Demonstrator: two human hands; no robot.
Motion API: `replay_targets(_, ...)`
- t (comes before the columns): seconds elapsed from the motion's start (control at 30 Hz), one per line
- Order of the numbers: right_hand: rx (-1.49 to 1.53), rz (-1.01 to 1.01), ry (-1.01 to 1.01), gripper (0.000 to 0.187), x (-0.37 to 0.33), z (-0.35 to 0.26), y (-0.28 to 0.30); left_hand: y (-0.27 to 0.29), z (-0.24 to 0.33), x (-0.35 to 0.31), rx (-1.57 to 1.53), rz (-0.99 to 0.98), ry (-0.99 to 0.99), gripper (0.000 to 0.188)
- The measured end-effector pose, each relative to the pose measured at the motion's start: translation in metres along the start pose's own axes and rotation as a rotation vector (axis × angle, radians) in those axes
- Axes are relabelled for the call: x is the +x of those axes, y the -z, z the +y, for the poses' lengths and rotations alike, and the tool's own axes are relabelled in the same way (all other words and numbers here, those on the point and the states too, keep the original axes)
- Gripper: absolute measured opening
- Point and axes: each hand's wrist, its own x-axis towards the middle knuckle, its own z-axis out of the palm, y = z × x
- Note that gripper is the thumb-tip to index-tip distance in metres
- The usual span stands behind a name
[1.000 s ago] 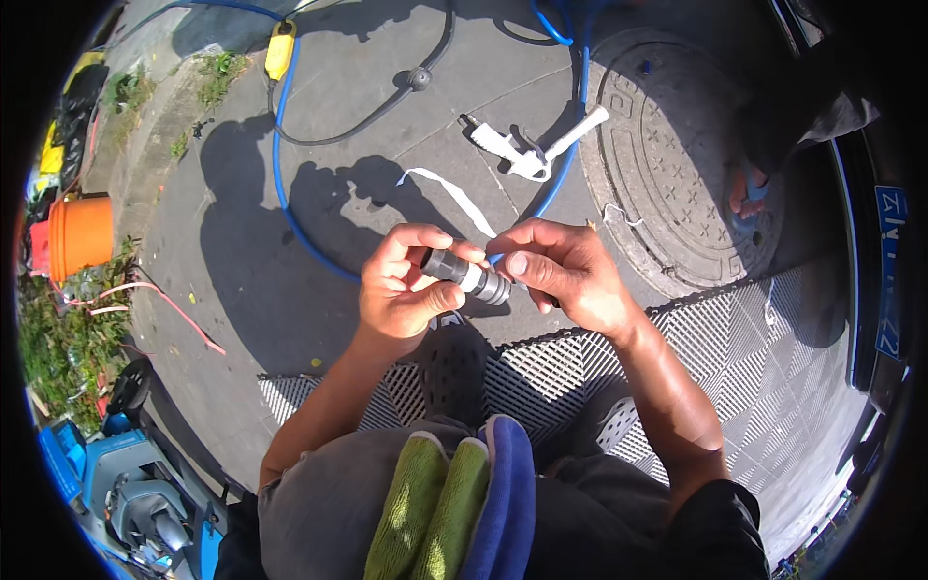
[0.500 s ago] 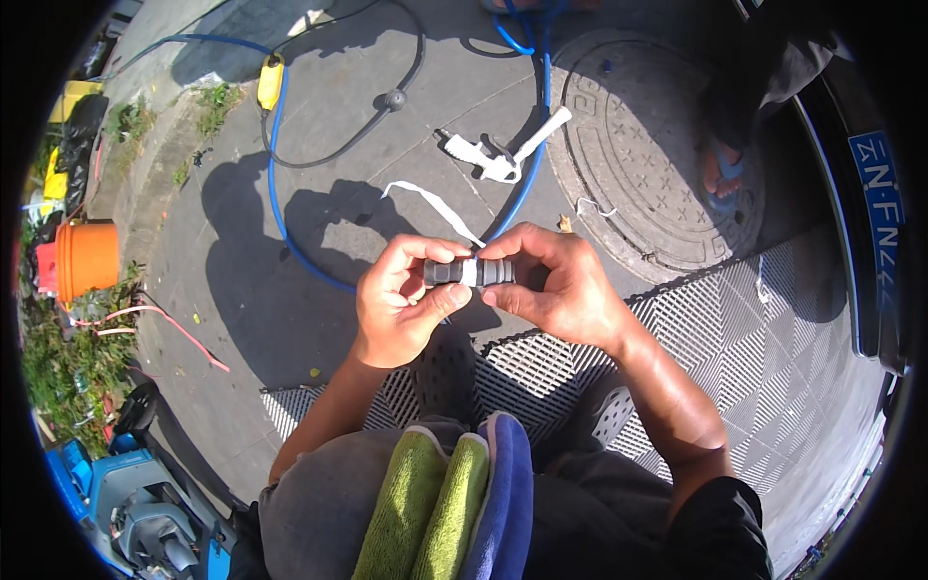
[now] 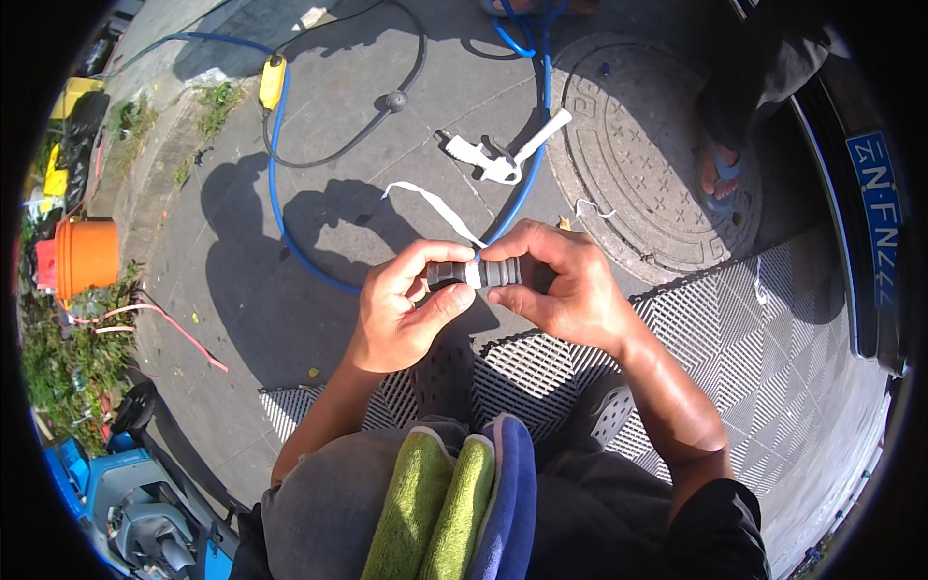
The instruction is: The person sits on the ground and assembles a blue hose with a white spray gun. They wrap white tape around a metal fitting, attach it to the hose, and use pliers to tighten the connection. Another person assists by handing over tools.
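Observation:
A short, ribbed black-and-grey hose fitting (image 3: pixel 501 273) with a white band round its middle is held level in front of me. My left hand (image 3: pixel 398 307) pinches its darker left end between thumb and fingers. On the grey ribbed end, my right hand (image 3: pixel 565 288) closes its thumb and index finger. A white strip (image 3: pixel 435 205) runs up and left from behind my fingertips; whether it joins the fitting cannot be made out. Beyond, a white spray gun (image 3: pixel 495 164) lies on the paving next to a blue hose (image 3: pixel 530 193), which passes behind my hands.
A yellow inline box (image 3: pixel 273 81) on a black cable lies far left. Another person's sandalled foot (image 3: pixel 720 176) stands on the round manhole cover (image 3: pixel 628 145). A car's bumper (image 3: pixel 831 213) is at right. Green and blue towels (image 3: pixel 416 498) hang at my lap. An orange bucket (image 3: pixel 87 259) stands left.
The fitting has shifted slightly right, and the fingers of my right hand have moved a little along its grey end. Both hands keep their grip.

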Motion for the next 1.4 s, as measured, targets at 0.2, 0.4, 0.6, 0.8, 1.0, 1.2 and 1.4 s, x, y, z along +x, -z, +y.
replay_targets(0.2, -0.066, -0.053, 0.049, 0.037, 0.001, 0.001, 0.002, 0.002, 0.01, 0.002, 0.146, -0.001, -0.04, 0.028)
replay_targets(0.4, -0.089, -0.028, 0.236, 0.036, 0.005, 0.006, -0.004, 0.003, 0.007, -0.001, 0.071, 0.0, -0.047, 0.035)
replay_targets(0.6, -0.248, -0.065, 0.308, 0.029, 0.001, 0.002, 0.001, 0.012, 0.028, 0.004, 0.119, -0.14, 0.057, 0.036)
replay_targets(0.8, -0.376, -0.095, 0.537, 0.031, 0.006, 0.0, 0.007, 0.026, 0.02, 0.008, -0.368, -0.3, 0.609, 0.065)
replay_targets(1.0, -0.547, -0.014, 0.643, 0.037, 0.003, 0.002, -0.007, -0.01, 0.017, 0.008, -0.293, -0.054, 0.489, 0.046)
replay_targets(1.2, -0.495, 0.096, 0.646, 0.04, 0.001, -0.001, -0.024, -0.02, 0.038, 0.007, -0.088, 0.12, 0.374, 0.039)
replay_targets(1.4, -0.36, 0.118, 0.417, 0.031, -0.016, 0.0, -0.043, -0.024, 0.042, 0.002, 0.165, 0.172, 0.153, 0.041)
